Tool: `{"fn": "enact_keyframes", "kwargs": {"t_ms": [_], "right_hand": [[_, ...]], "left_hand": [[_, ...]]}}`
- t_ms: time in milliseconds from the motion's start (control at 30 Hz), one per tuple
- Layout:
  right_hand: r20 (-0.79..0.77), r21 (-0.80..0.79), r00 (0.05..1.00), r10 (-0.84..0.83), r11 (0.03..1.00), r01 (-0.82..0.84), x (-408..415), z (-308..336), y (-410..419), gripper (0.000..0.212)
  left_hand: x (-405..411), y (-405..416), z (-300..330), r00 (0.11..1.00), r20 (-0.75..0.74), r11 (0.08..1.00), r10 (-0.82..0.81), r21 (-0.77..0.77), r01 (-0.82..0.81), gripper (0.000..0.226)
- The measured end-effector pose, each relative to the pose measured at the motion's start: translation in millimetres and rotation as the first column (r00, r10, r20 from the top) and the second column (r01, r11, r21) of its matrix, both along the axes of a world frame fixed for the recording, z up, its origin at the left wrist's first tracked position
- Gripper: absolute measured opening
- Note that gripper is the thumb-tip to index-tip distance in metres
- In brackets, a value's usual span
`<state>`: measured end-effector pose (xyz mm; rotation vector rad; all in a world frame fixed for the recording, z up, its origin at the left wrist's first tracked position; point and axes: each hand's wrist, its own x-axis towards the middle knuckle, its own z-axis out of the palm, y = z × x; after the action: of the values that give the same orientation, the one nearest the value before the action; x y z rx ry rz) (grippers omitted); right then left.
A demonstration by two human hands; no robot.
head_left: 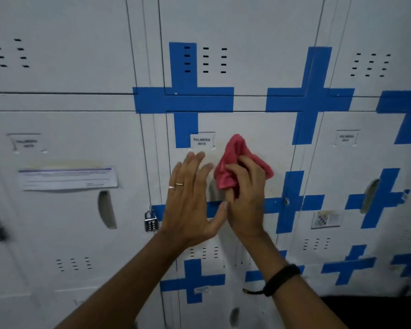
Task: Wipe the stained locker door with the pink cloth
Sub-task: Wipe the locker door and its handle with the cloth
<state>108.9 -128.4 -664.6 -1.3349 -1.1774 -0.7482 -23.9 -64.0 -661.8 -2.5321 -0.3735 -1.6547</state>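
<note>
We held the pink cloth [237, 162] bunched in our right hand [244, 198], its fingers [233, 172] clenched around the lower folds while the upper part stood up against the locker door [254, 129]. The cloth sat just right of the white label [201, 140] reading PALMERA 0015, over a faint yellowish stain on the grey paint. Our left hand [190, 200] was held flat beside it, fingers released and spread, grasping nothing, its thumb tip touching the right hand; whether the palm pressed on the door we could not tell. Two rings [177, 185] showed on the left hand and a black band [280, 279] on the right wrist. Blue tape crosses [183, 99] marked the doors, and a combination padlock [151, 222] hung on the door's left edge.
</note>
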Motion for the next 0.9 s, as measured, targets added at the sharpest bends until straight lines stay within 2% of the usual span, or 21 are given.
{"fn": "enact_keyframes", "kwargs": {"t_ms": [100,167,233,333,400,467,567,700,900], "right_hand": [[0.142,-0.215,0.985,-0.094,0.969,0.123,-7,10,23,0.044],[0.172,-0.262,0.984,-0.053,0.960,0.097,-9,8,24,0.056],[0.183,-0.250,0.983,0.023,0.968,0.024,-10,5,19,0.066],[0.176,-0.158,0.984,0.001,0.987,0.027,-5,14,24,0.061],[0.170,-0.151,0.979,-0.108,0.979,0.135,-3,28,34,0.062],[0.240,-0.199,0.938,-0.249,0.933,0.299,-3,40,42,0.068],[0.300,-0.238,0.894,-0.333,0.881,0.408,-3,39,50,0.074],[0.304,-0.238,0.885,-0.352,0.871,0.429,-5,17,56,0.074],[0.248,-0.251,0.921,-0.302,0.898,0.362,-11,-45,64,0.069]], "left_hand": [[-15,19,18,0.998,-0.004,0.998,0.065,0.025,-0.065,0.093],[-24,30,25,0.992,-0.016,0.991,0.124,0.057,-0.123,0.097],[-28,40,29,0.987,-0.029,0.985,0.157,0.081,-0.155,0.100],[-26,53,35,0.982,-0.044,0.981,0.182,0.074,-0.179,0.102],[-22,59,36,0.977,-0.056,0.977,0.204,0.070,-0.200,0.104],[-21,66,33,0.971,-0.062,0.970,0.229,0.094,-0.223,0.105],[-18,78,29,0.964,-0.036,0.956,0.262,0.144,-0.255,0.107],[-8,83,27,0.938,0.028,0.923,0.345,0.172,-0.345,0.108],[-5,84,22,0.923,0.025,0.907,0.384,0.176,-0.382,0.111]]}}
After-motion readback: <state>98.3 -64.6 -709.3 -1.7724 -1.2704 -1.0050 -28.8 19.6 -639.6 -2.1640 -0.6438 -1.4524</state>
